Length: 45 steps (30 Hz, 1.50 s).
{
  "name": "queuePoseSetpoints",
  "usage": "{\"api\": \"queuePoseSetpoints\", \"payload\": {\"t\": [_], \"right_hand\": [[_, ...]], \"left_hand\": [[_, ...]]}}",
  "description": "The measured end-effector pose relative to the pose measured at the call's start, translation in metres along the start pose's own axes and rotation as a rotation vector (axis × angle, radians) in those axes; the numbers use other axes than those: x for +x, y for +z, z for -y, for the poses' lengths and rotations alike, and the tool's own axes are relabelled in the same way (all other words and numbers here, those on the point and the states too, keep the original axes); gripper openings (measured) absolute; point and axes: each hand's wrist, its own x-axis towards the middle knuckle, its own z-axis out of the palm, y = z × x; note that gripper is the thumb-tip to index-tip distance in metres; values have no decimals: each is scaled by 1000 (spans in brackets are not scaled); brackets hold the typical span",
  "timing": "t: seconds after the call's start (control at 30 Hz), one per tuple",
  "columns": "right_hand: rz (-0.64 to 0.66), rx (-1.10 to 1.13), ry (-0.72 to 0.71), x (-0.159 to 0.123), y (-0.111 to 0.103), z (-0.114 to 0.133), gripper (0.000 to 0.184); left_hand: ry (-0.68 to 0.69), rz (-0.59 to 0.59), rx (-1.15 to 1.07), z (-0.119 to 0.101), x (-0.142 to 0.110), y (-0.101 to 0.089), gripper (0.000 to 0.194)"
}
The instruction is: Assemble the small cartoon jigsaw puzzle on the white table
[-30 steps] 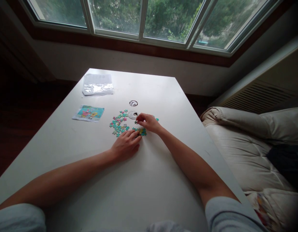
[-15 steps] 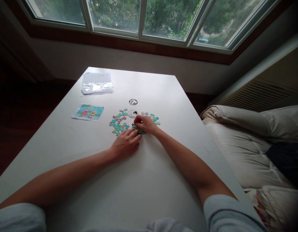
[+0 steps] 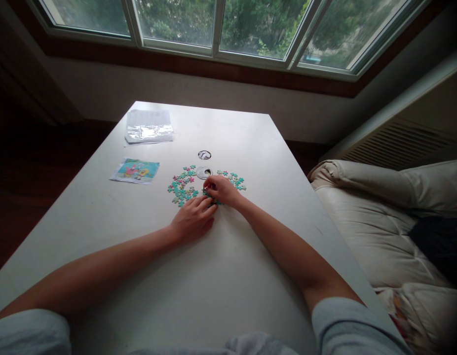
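Small teal, pink and yellow jigsaw pieces [image 3: 183,186] lie scattered on the white table [image 3: 199,276]. My right hand [image 3: 220,189] is curled over a joined patch of pieces, its fingertips pinched on a small puzzle piece. My left hand [image 3: 193,220] rests palm down beside it, fingers stretched flat and touching the near edge of the joined patch. More loose pieces [image 3: 236,180] show just beyond my right hand.
A printed picture card [image 3: 135,170] lies left of the pieces. A clear plastic bag on paper [image 3: 149,127] sits at the far left. A round lid [image 3: 204,172] and a round hole [image 3: 204,155] are behind the pieces. A cream sofa [image 3: 384,227] borders the table's right edge.
My right hand has drawn back and down from the round lid onto the joined patch, carrying the small piece. My left hand has stayed in place.
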Motion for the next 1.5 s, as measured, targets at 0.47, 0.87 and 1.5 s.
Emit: {"api": "queuePoseSetpoints", "payload": {"t": [0.47, 0.87, 1.5], "right_hand": [[41, -98, -12, 0, -4, -4, 17], [-111, -287, 79, -6, -30, -23, 18], [-61, -322, 142, -6, -25, -17, 7]], "left_hand": [[5, 2, -11, 0, 1, 0, 34], [54, 50, -46, 10, 3, -3, 37], [36, 48, -14, 9, 6, 0, 36]]}}
